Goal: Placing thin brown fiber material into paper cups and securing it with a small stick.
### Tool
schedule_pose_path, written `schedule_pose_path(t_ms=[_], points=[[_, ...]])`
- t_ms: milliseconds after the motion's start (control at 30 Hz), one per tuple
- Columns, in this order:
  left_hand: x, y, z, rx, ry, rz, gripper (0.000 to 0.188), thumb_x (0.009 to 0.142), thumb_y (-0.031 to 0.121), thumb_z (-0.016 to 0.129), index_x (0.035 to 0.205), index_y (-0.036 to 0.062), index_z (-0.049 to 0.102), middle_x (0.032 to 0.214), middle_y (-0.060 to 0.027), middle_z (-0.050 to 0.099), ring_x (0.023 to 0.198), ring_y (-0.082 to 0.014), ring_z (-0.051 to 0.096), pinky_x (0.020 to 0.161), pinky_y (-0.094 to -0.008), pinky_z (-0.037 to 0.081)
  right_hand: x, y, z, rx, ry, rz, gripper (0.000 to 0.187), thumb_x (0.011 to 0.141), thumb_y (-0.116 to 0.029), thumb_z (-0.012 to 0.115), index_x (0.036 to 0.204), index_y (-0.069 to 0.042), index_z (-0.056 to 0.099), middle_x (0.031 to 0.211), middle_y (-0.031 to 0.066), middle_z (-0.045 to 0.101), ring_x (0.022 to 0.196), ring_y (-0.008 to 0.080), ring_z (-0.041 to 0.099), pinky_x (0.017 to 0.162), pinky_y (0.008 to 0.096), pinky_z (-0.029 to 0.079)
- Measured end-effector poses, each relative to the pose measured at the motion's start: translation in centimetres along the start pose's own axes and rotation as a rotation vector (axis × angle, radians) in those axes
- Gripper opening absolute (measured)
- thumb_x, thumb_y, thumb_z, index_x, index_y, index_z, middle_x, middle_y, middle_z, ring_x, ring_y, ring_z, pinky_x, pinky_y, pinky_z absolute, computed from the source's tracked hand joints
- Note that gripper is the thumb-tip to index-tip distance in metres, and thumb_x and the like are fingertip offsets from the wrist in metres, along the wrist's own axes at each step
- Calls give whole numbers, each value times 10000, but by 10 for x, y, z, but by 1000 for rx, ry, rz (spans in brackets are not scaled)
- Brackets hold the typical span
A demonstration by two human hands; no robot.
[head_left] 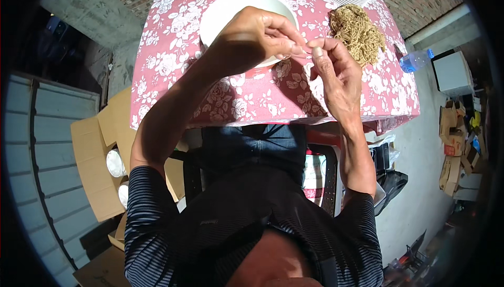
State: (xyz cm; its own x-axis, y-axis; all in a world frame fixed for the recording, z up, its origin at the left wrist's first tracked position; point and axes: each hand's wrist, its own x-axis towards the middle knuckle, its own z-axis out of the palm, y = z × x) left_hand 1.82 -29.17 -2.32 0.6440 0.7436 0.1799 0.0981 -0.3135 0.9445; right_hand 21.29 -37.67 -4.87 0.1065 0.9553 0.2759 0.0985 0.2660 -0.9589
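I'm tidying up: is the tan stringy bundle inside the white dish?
No, the bundle lies on the floral tablecloth, right of the dish.

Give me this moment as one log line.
left hand: partly over white dish | right hand: fingertips by left's | anything held: cannot tell | tan stringy bundle: right of dish, on floral tablecloth

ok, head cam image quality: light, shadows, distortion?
Head view: hard light bleaches the white bowl; dark shadows fall on the left forearm and tablecloth; fisheye bows the grey panel at far left; corners go black; detail between the fingertips of left hand and right hand is too fine to read.
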Motion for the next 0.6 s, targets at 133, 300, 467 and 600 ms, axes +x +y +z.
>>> schedule_pose_path(t_ms=[133,300,467,600], points=[[0,1,-1,-47,-18,0,225,961,133,727,1057,-70,746,927,-132,760,832,-154,715,771,-276,575,1,6,1,-5,-59,43,245,1007,-134,699,1184,35,688,726,-72,558,613,5,428,531,202,336],[-2,2,-7,-24,-67,-42,251,983,145,696,1098,-75,735,948,-136,758,870,-163,713,797,-285,568,4,11,9,48,-2,155,155,967,-106,751,1045,28,761,663,-99,529,593,-8,428,529,185,335],[-5,7,-6,-88,-1,-100,212,961,125,720,1053,-65,723,942,-112,738,895,-150,703,816,-270,563,2,13,14,108,17,153,119,955,-79,757,1021,21,756,667,-103,548,589,-18,428,526,180,326],[-5,0,-7,-63,84,-105,174,919,85,768,1021,-45,711,946,-102,730,926,-151,712,812,-264,577,0,11,14,129,-6,74,90,980,-61,706,1022,15,727,697,-91,575,600,-25,430,529,172,316]])
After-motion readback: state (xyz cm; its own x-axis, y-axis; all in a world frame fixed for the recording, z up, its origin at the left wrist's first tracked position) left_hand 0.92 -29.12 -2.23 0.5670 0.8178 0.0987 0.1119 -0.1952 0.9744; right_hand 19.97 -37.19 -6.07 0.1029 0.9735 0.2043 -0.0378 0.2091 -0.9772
